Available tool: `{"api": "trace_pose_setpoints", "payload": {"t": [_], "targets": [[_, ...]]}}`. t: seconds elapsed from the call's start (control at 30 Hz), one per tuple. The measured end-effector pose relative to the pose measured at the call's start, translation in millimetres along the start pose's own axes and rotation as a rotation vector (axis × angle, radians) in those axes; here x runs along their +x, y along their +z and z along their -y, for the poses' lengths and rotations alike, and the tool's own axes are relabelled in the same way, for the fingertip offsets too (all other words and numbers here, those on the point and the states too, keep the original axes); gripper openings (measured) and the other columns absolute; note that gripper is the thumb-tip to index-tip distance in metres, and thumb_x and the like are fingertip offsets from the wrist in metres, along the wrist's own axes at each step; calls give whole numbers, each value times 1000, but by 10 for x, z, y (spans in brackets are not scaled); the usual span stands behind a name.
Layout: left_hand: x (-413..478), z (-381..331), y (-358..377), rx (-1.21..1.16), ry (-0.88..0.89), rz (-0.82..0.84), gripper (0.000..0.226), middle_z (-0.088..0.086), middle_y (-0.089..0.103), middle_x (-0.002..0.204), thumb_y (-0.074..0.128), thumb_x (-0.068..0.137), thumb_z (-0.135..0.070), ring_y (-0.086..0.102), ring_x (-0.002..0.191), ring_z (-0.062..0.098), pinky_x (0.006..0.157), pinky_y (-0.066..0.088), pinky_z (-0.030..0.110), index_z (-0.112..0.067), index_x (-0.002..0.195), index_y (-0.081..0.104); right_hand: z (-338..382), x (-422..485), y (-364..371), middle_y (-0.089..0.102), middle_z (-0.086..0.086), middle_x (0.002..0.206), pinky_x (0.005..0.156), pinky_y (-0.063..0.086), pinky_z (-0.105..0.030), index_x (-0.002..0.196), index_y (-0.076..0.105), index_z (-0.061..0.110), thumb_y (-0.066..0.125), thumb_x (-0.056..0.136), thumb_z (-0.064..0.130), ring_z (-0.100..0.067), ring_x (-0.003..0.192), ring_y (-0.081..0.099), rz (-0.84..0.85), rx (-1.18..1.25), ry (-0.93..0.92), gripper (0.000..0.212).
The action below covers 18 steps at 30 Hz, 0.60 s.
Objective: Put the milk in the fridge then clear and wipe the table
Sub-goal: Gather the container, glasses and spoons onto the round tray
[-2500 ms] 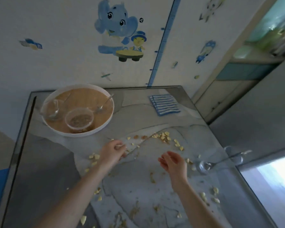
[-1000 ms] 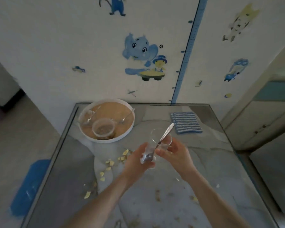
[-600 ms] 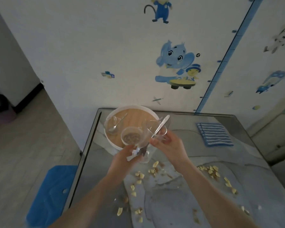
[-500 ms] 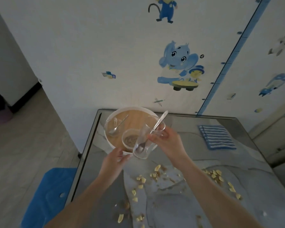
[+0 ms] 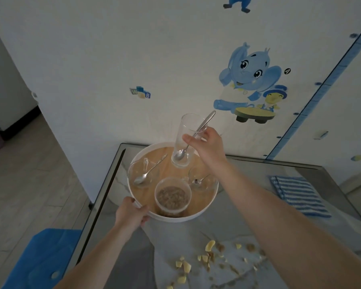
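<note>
My right hand point(image 5: 206, 146) grips a tall clear glass point(image 5: 186, 140) with a spoon point(image 5: 194, 135) standing in it, its base on or just above the round white tray point(image 5: 200, 214) with a brown floor. My left hand point(image 5: 131, 213) holds the tray's near left rim. On the tray lie two clear glass bowls with spoons, one point(image 5: 141, 174) at the left and one point(image 5: 203, 180) at the right, plus a plastic tub point(image 5: 172, 196) of brown bits. Food crumbs point(image 5: 208, 259) are scattered on the grey marble-look table point(image 5: 238, 222).
A blue-and-white striped cloth point(image 5: 296, 195) lies on the table at the right. A blue stool point(image 5: 40, 257) stands left of the table. The wall with an elephant sticker point(image 5: 250, 80) runs right behind the tray. Wooden floor lies to the left.
My right hand has carried the glass with the spoon to the back of the tray. My left hand let go of the glass and took hold of the tray's rim.
</note>
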<state>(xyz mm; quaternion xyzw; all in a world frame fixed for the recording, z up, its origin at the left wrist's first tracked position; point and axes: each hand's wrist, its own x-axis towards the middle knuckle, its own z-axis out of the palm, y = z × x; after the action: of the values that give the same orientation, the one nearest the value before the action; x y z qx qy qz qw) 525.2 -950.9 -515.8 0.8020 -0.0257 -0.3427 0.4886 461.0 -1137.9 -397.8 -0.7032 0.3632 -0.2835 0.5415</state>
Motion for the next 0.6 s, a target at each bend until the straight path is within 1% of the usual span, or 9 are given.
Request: {"api": "trace_pose_setpoints", "payload": {"t": [0.07,0.1,0.2,0.23,0.33,0.43,0.5,0.6], "targets": [[103,45,10,-39,-37,6,49,25,62,99,66,80,-3,65,63,24,50,54,27,1,122,41,-110,154,95,50,-6,130,98,42,-35,118,48,7,73,74,29,-20,117,50,6,-33,2,55],[133,51,7,-65,-58,13,50,27,62,100,66,80,-1,65,64,25,46,53,26,1,123,41,-151,204,130,50,-7,130,98,42,-35,118,48,6,73,75,28,-20,117,50,7,-49,4,55],[191,56,4,-124,-97,29,52,31,61,102,65,78,4,64,63,25,39,51,22,1,123,38,-273,330,234,48,-7,128,89,38,-29,118,45,6,70,77,28,-18,109,48,11,-93,19,53],[204,52,5,-133,-100,32,53,31,61,103,65,78,5,64,63,25,39,52,21,0,123,38,-311,361,268,48,-7,128,88,37,-28,119,44,6,70,78,28,-18,109,47,15,-103,26,54],[205,34,6,-159,-102,38,52,31,60,104,66,78,5,64,64,26,41,53,23,-3,121,38,-416,431,351,47,-9,131,89,35,-27,123,42,5,69,79,25,-22,118,46,26,-124,44,56],[208,37,2,-150,-95,39,48,28,62,99,67,77,4,65,65,25,47,55,26,-6,115,38,-492,472,405,48,-11,129,88,35,-27,123,42,4,69,79,25,-23,118,46,41,-162,48,56],[197,23,6,-148,-93,35,45,27,62,96,66,77,4,65,64,25,49,55,27,-9,109,38,-515,489,417,49,-10,129,89,36,-28,123,42,4,69,79,26,-23,117,47,43,-169,48,56],[183,6,8,-147,-94,34,44,25,62,95,67,77,4,65,66,25,54,55,30,-10,106,37,-541,522,448,48,-10,130,92,37,-31,123,42,5,69,79,27,-23,117,48,57,-183,54,56]]}}
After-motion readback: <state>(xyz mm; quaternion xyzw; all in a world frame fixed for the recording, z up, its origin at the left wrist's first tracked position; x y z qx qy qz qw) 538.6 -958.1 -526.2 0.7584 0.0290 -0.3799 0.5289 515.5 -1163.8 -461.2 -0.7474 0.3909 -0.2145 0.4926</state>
